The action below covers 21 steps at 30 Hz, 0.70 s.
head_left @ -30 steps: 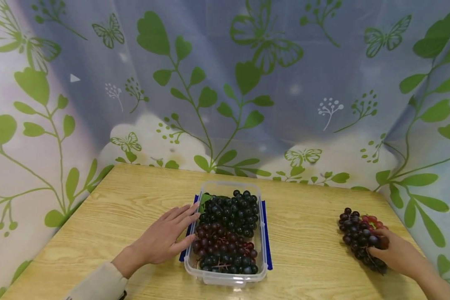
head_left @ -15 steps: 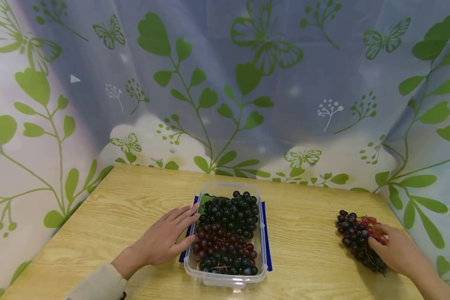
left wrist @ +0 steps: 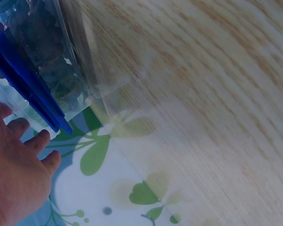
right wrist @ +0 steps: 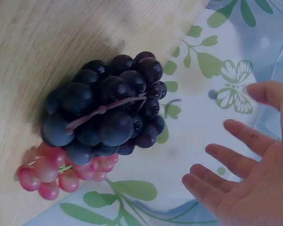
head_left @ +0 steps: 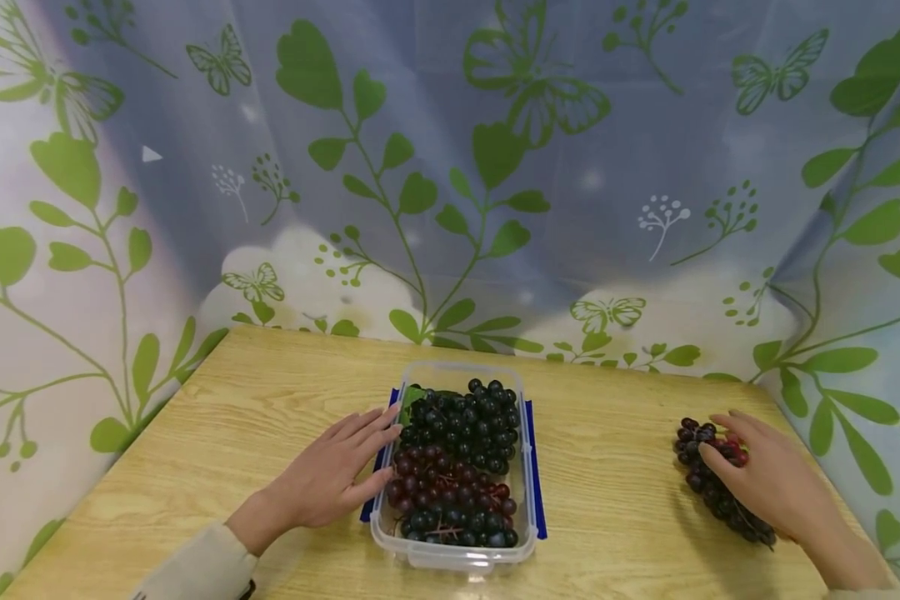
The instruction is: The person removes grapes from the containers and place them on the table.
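My bare left hand (head_left: 326, 482) stretched palm down, fingers extended, thumb apart, its wrist (head_left: 253, 523) emerging from a beige cloth sleeve (head_left: 198, 567); my bare right hand (head_left: 767, 477) arched loosely, thumb parted from fingers.

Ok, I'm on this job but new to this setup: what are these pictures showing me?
There's no machine: you're seeing a person's bare left hand and right hand. The wide picture comes from a head camera looking forward and down; the two smaller ones come from cameras on each wrist.

On the wood-grain table stands a clear plastic box with blue side latches, holding dark and reddish grapes. To its right lie a dark grape bunch and a red grape bunch.

The left hand's fingers are at the box's left rim. The right hand is over the loose bunches, apparently gripping nothing.
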Available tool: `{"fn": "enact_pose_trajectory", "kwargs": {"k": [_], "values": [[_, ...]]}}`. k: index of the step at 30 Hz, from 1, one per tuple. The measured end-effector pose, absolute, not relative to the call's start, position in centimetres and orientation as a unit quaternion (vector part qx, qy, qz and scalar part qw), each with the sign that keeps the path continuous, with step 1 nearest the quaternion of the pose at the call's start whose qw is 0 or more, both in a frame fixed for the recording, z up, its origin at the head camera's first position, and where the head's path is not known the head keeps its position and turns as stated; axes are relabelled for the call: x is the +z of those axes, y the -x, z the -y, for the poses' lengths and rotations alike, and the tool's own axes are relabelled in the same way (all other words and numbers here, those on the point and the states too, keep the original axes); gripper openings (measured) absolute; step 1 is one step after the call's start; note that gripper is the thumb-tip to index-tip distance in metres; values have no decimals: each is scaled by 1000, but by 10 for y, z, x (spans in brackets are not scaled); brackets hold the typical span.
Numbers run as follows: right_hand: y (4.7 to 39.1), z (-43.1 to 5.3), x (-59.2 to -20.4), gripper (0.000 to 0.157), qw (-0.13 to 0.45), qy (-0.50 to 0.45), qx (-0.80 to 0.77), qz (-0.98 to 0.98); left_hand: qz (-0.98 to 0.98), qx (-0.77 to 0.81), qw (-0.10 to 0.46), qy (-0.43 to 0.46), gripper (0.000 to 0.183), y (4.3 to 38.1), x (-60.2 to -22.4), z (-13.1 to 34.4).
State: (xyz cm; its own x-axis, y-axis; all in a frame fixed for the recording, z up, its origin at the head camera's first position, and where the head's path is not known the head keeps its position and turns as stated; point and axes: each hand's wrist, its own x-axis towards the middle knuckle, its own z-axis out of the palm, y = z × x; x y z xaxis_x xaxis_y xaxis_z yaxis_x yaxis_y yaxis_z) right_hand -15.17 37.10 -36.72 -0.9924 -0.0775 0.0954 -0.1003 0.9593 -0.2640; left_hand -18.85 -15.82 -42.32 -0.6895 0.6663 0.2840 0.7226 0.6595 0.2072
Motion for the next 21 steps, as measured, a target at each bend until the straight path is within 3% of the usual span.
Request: {"fn": "enact_pose_trajectory", "kwargs": {"k": [10,21], "values": [[158,-342,-362,76,31,-85,116,989,908,-148,84,384,54,189,-421,158],[168,-303,-355,75,29,-127,127,983,909,-143,81,382,54,188,-420,158]]}}
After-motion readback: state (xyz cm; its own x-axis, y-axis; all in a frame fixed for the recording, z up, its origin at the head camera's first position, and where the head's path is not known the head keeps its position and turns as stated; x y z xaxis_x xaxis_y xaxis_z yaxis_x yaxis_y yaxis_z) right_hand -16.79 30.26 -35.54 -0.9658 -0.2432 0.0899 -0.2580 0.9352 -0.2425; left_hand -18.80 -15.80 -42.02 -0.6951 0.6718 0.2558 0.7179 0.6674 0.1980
